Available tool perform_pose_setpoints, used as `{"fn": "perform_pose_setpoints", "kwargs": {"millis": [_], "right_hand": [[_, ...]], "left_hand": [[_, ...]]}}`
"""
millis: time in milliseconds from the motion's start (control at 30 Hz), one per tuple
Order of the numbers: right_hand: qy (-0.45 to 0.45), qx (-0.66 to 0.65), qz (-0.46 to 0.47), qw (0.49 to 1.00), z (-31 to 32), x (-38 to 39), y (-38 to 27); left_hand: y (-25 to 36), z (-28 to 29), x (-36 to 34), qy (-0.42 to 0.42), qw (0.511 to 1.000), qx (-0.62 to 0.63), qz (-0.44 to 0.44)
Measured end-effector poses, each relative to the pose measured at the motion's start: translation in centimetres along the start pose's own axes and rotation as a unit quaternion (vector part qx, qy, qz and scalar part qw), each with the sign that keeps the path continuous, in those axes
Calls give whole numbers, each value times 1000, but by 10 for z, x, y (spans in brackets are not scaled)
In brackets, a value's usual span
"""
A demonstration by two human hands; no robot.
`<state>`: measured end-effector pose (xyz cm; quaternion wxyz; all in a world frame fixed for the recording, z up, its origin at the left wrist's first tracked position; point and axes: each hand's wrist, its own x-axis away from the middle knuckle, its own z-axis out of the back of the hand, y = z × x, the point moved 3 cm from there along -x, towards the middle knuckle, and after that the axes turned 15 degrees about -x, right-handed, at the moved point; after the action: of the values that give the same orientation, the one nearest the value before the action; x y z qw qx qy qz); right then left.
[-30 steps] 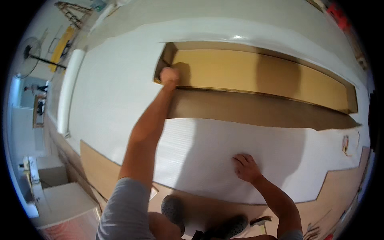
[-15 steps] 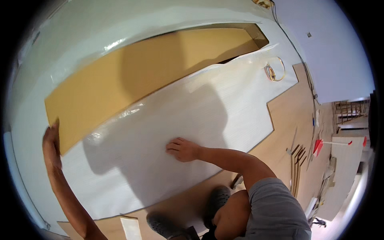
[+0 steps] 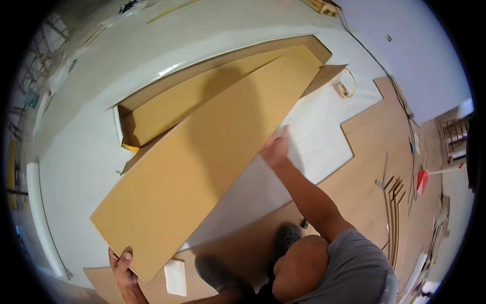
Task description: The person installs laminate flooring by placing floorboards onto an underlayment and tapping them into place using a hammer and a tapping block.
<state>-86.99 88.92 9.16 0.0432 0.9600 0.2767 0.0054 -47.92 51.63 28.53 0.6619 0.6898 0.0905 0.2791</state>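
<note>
A long, wide tan-yellow floorboard (image 3: 197,167) slants across the middle, its near left end raised. My left hand (image 3: 124,266) grips the near corner of that end, thumb on top and fingers beneath. At the board's right long edge, my right hand (image 3: 275,151) has some fingers spread; others are blurred or hidden by the edge, and its grip cannot be made out. Behind the board lies an opened long cardboard carton (image 3: 121,129), with another tan surface (image 3: 167,119) inside it. The board's far end still overlaps the carton, near an outspread flap (image 3: 324,80).
White sheeting (image 3: 324,139) covers the floor beneath. Laid tan flooring (image 3: 359,162) with a stepped edge is at right, with thin bent strips (image 3: 392,218) on it. A yellow cord loop (image 3: 347,86), a white roll (image 3: 43,218) and a small white piece (image 3: 175,277) lie around.
My left hand has drawn the board's end up and toward me, baring the carton's interior. My right hand has moved from the white sheet up and right to the board's edge.
</note>
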Motion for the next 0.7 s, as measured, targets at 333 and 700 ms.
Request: {"fn": "perform_pose_setpoints", "kwargs": {"millis": [333, 700], "right_hand": [[220, 270, 158, 924, -54, 50, -46], [154, 557, 293, 762, -353, 66, -26]], "left_hand": [[-156, 10, 68, -155, 961, -122, 193], [-165, -132, -2, -367, 872, -324, 15]]}}
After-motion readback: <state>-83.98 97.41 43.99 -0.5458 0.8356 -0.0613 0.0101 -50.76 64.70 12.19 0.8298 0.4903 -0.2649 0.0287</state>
